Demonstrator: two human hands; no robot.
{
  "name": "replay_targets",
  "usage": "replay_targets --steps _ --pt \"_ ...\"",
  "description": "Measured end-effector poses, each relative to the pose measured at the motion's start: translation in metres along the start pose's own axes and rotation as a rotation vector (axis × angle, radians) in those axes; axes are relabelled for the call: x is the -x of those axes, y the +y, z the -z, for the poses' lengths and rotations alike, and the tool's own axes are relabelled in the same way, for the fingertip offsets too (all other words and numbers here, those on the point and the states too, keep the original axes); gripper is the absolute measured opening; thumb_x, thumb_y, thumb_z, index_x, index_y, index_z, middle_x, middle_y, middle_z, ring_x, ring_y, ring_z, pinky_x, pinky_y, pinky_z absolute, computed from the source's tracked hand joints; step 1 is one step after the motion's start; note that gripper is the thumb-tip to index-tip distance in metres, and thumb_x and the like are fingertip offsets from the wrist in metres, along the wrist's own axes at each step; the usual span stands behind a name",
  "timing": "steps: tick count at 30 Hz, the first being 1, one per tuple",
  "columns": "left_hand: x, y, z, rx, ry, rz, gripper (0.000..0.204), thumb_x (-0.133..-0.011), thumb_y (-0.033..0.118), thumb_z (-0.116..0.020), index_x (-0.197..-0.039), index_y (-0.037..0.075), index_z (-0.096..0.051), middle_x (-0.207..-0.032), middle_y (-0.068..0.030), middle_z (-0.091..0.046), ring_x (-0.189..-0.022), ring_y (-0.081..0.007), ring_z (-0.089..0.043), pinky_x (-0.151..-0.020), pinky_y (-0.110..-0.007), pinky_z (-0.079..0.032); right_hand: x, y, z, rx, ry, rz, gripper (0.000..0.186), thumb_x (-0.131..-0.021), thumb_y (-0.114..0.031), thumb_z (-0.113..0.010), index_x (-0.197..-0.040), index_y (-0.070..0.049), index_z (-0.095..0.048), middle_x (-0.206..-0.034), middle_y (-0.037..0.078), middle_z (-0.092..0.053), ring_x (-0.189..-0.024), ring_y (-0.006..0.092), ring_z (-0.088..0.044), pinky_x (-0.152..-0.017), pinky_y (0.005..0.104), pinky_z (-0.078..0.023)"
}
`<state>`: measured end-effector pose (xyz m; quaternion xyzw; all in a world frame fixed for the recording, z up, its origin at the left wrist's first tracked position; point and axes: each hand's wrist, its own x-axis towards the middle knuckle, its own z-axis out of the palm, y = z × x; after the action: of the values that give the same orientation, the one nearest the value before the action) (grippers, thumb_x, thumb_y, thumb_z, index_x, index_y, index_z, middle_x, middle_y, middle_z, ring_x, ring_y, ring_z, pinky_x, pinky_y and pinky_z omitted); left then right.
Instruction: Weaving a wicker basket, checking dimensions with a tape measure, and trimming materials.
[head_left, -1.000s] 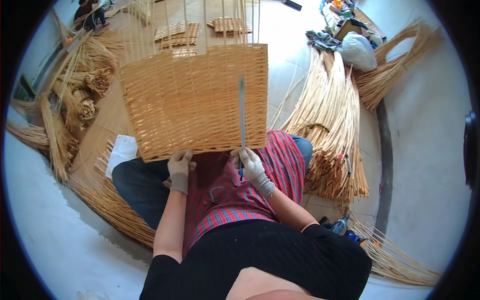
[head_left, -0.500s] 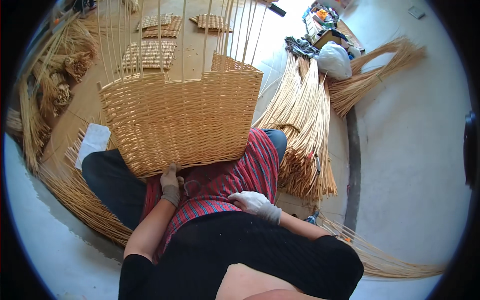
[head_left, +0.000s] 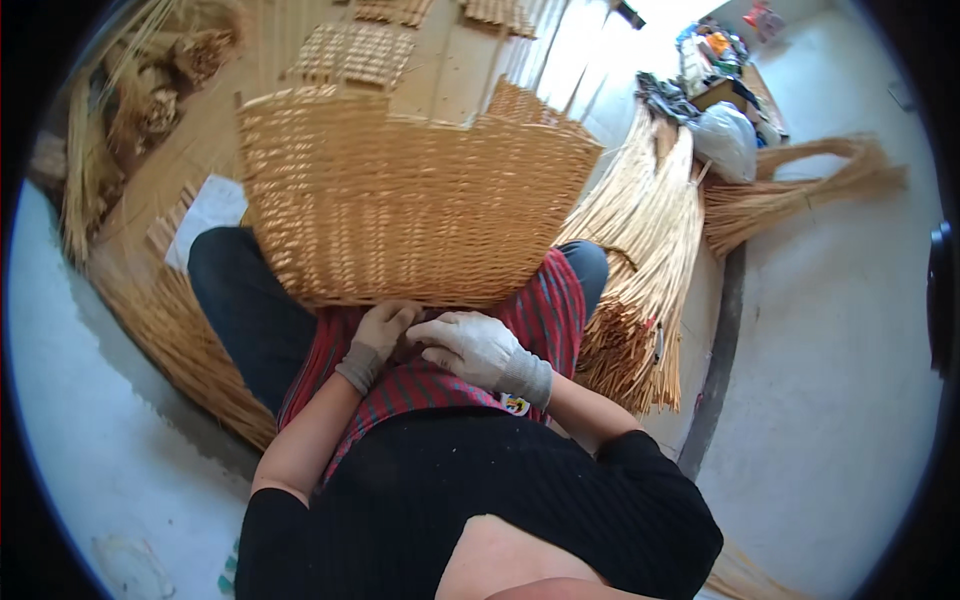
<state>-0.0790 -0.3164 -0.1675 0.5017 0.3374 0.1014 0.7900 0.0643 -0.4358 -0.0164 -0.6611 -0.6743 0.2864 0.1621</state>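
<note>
Woven basket at upper centre of frame. Left hand, gloved, at the basket's lower edge; cannot tell whether it grips. Right hand, gloved, just beside it, fingers curled; cannot tell if anything is held. Straw bundle right of centre.

No words, numbers or signs could be read. A small patch in dark, yellow and white (too small to make out) showed at the upper edge of the striped apron, near the grey cuff on the person's right hand. The white sheet and the pale plastic bag showed nothing legible either.
</note>
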Motion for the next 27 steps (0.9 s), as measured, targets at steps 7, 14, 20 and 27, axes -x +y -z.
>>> replay_targets --steps 7,14,20,27 --pt "0.089 0.109 0.087 0.23 0.462 -0.609 0.028 -0.105 0.027 -0.052 -0.111 0.002 -0.063 -0.096 -0.0074 -0.067 -0.064 -0.0054 -0.056 -0.052 -0.018 -0.044 -0.02 -0.009 -0.026 -0.1 -0.237 -0.025 0.029 -0.095 -0.027 -0.059 -0.121 -0.015 -0.064 -0.107 0.013 -0.067 -0.103 0.0339 -0.063 -0.091 0.0457 -0.05" --pt "0.103 -0.024 0.333 0.128 0.816 -0.387 0.036 -0.103 0.026 -0.053 -0.131 0.003 -0.058 -0.125 -0.0092 -0.062 -0.102 -0.0157 -0.06 -0.082 -0.025 -0.049 -0.039 -0.004 -0.034 -0.166 -0.279 -0.139 0.031 -0.097 -0.028 -0.057 -0.123 -0.014 -0.064 -0.116 0.012 -0.068 -0.11 0.0326 -0.063 -0.093 0.0441 -0.05" --pt "0.096 -0.243 0.309 -1.002 0.606 0.215 0.025 -0.093 0.025 -0.055 -0.106 0.011 -0.071 -0.101 -0.0126 -0.071 -0.091 -0.0289 -0.068 -0.079 -0.04 -0.054 -0.051 0.001 -0.051 -0.165 -0.347 -0.134 0.031 -0.097 -0.026 -0.056 -0.123 -0.013 -0.066 -0.119 0.012 -0.068 -0.113 0.0307 -0.063 -0.096 0.0404 -0.049" --pt "0.083 -0.357 0.228 0.256 0.738 0.427 0.057 -0.075 0.044 -0.075 -0.116 0.004 -0.071 -0.112 -0.0179 -0.072 -0.106 -0.0328 -0.068 -0.093 -0.039 -0.051 -0.05 0.005 -0.066 -0.211 -0.276 -0.15 0.026 -0.097 -0.021 -0.058 -0.118 -0.008 -0.067 -0.111 0.012 -0.07 -0.107 0.0313 -0.065 -0.093 0.0379 -0.05"
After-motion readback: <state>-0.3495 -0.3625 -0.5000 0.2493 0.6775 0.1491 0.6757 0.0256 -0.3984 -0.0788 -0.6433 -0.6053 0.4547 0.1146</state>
